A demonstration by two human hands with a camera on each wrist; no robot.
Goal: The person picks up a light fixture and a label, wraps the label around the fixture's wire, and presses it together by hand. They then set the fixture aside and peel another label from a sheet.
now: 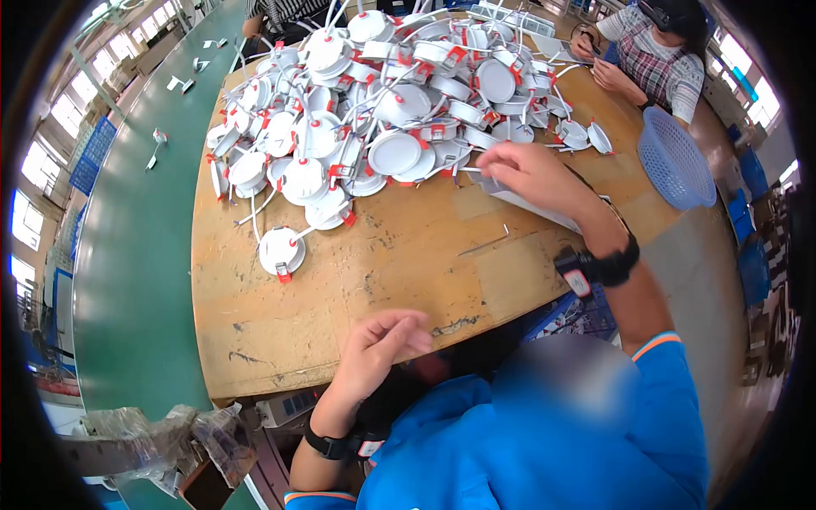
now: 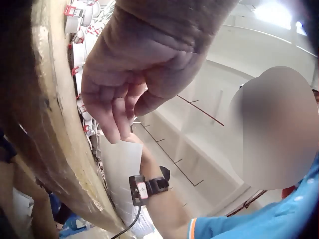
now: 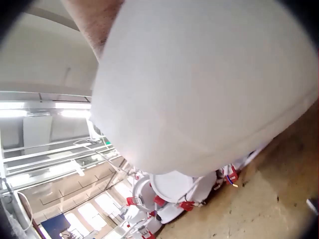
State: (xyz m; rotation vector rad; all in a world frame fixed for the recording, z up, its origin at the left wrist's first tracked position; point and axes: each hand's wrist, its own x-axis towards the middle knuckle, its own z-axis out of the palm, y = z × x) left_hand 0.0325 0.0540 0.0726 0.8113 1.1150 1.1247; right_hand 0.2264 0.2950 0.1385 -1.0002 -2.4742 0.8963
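My right hand (image 1: 540, 180) grips a thin white sheet (image 1: 520, 201), soft-looking, low over the table beside the pile. The white sheet (image 3: 199, 89) fills most of the right wrist view, with a seam along its lower edge; my right fingers are hidden behind it there. In the left wrist view the sheet (image 2: 122, 164) hangs below the right hand. My left hand (image 1: 378, 353) is above the table's front edge, its fingers loosely bent and holding nothing. Ahead lies a large heap of round white downlights (image 1: 395, 155) with red-tipped clips and white cables.
One downlight (image 1: 280, 252) lies apart, left of centre on the worn wooden table (image 1: 340, 280). A blue plastic basket (image 1: 676, 161) stands at the right edge. Another person (image 1: 659, 59) works at the far right. A green bench (image 1: 136, 255) runs along the left.
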